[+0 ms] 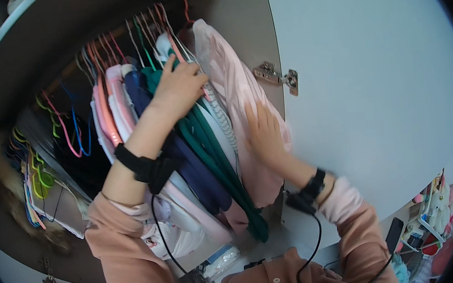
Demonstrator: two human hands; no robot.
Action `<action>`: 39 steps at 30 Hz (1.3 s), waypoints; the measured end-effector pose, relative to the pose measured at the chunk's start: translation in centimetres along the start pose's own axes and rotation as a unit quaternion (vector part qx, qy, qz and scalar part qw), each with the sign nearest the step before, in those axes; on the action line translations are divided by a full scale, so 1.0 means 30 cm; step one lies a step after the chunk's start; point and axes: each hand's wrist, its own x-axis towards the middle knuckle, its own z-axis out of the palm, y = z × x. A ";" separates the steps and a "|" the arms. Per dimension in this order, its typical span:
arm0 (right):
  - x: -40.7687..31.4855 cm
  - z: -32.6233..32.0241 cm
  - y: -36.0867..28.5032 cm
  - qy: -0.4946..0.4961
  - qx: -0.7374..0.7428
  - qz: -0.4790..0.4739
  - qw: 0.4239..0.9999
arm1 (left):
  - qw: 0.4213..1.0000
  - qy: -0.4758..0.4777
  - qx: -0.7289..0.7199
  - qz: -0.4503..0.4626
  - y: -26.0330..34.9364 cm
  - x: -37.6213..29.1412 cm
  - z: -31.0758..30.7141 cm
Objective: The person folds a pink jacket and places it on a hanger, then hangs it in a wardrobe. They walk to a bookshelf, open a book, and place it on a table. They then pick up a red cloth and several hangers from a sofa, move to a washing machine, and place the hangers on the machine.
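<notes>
My left hand [181, 84] rests over the shoulders of the hanging clothes, its fingers spread around a pink hanger [175, 47]; whether they grip it is hidden. Under that hand hang a dark green garment [206, 143] and a striped white one [220, 117]. With extended fingers, my right hand [266, 133] lies against the front of a light pink, shiny garment [227, 67]. This garment hangs from a red hanger [186, 9] at the right end of the row. A navy garment [187, 166] hangs left of the green one.
A white wardrobe door [359, 65] stands swung out at right on a metal hinge [277, 76]. Bare pink and blue hangers [80, 132] hang further left, beside several stacked green hangers [39, 173]. Below the clothes lies a clear plastic package [222, 262]. Plush toys [444, 201] are at lower right.
</notes>
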 end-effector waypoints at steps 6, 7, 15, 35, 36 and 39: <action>-0.511 0.161 0.016 -0.119 -0.116 0.014 0.986 | 0.995 -0.057 -0.088 0.004 -0.031 -0.050 -0.058; -0.543 0.214 0.007 -0.134 -0.113 0.033 0.984 | 0.996 -0.067 -0.064 0.011 -0.032 -0.073 -0.071; -0.538 0.646 -0.003 -0.230 0.018 0.121 0.966 | 0.994 -0.093 -0.056 0.027 -0.081 -0.136 -0.114; -0.759 0.390 0.024 -0.376 0.193 0.191 0.886 | 0.997 0.017 -0.066 -0.036 0.117 0.146 0.119; -0.760 0.353 0.041 -0.377 0.214 0.188 0.881 | 0.996 0.023 -0.073 -0.044 0.120 0.156 0.123; -0.738 0.239 0.080 -0.347 0.238 0.191 0.887 | 0.993 0.037 -0.099 -0.060 0.125 0.170 0.119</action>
